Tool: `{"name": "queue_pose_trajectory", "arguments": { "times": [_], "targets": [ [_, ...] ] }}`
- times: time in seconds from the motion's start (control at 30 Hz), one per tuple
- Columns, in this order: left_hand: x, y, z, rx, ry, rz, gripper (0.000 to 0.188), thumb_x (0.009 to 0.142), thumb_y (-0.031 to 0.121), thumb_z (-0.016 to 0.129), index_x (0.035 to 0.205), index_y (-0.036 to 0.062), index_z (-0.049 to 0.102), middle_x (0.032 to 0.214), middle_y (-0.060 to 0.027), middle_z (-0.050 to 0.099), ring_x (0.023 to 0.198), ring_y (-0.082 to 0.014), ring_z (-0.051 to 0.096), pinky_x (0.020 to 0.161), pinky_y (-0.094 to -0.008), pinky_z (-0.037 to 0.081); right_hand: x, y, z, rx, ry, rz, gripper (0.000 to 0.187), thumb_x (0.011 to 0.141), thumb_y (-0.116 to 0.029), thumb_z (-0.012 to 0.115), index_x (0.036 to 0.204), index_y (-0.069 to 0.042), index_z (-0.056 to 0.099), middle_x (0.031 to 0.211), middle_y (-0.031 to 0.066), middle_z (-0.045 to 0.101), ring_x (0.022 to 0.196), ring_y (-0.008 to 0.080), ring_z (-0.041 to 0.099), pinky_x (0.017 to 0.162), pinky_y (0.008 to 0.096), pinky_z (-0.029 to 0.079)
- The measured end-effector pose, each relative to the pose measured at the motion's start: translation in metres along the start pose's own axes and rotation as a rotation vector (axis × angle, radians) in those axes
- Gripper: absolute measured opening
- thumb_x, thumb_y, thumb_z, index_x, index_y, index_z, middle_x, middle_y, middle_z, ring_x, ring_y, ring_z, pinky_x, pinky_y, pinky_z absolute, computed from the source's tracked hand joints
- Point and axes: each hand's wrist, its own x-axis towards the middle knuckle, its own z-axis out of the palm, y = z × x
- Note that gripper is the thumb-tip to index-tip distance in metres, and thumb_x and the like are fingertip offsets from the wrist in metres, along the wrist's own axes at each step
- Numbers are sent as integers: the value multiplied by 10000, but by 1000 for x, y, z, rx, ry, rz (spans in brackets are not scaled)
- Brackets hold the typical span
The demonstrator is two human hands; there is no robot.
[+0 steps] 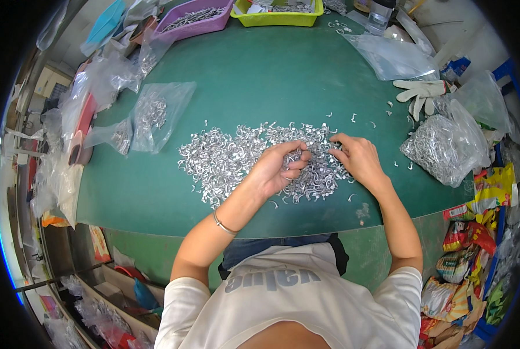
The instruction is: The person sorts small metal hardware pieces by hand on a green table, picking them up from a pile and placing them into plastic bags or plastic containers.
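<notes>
Near the middle of the bench [260, 70], toward its near edge, a wide heap of small curved metal pieces [219, 157] is spread out. The left hand [278, 168] is held over the heap's right half, its fingers curled in, and a few pieces are cupped between palm and fingers. A bracelet [225, 225] is worn on the left wrist. The right hand [357, 157] is placed at the heap's right margin, with thumb and forefinger bent toward the pieces and set slightly apart; whether anything is pinched there cannot be told.

A few stray pieces are scattered between the heap and the right edge. By that edge, a clear bag [440, 145] is filled with similar pieces, and just beyond it a white glove [421, 92] is laid. At the far right corner, a flat plastic sheet [388, 55] is spread. Along the far edge, a purple basket [204, 29] and a yellow-green basket [277, 21] are set side by side, metal parts contained in both. Toward the left edge, two part-filled plastic bags [175, 107] are laid next to each other.
</notes>
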Motion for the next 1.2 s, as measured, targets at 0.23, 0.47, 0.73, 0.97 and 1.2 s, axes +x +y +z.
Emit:
{"name": "queue_pose_trajectory", "arguments": {
  "times": [0.23,0.47,0.73,0.97,1.2],
  "targets": [
    [-6,-4,-6,-238,-83,82,185,941,122,453,1061,-14,489,868,-78,503,621,-74,397,414,-159,296,2,9,-12,186,-36,199,133,762,-144,698,786,-25,645,520,79,484,448,192,434,468,337,354],
    [-28,-6,-5,-806,111,317,216,946,91,372,1096,-32,466,994,-146,518,849,-238,513,793,-372,465,4,-15,-3,110,-110,49,151,774,-149,680,898,-70,645,545,77,526,477,234,490,484,355,383],
    [-32,-16,-35,-501,-6,178,196,970,224,436,905,59,518,667,21,381,484,-59,306,360,-177,235,2,-16,13,263,-140,76,82,790,-107,653,850,-56,630,549,33,503,493,156,493,483,309,386],
    [-40,-22,-29,906,232,519,130,884,133,574,934,34,642,616,20,505,504,-44,396,438,-193,302,2,-8,-1,1261,-272,445,85,841,-99,627,789,-54,576,607,-66,437,506,25,360,461,177,272],
    [-32,-40,-27,1681,335,875,162,763,153,687,898,78,641,706,-103,611,577,-252,578,530,-355,454,-3,-19,-2,142,-23,205,122,779,-117,662,814,-28,585,508,65,437,464,192,451,475,357,352]
  ]
}}
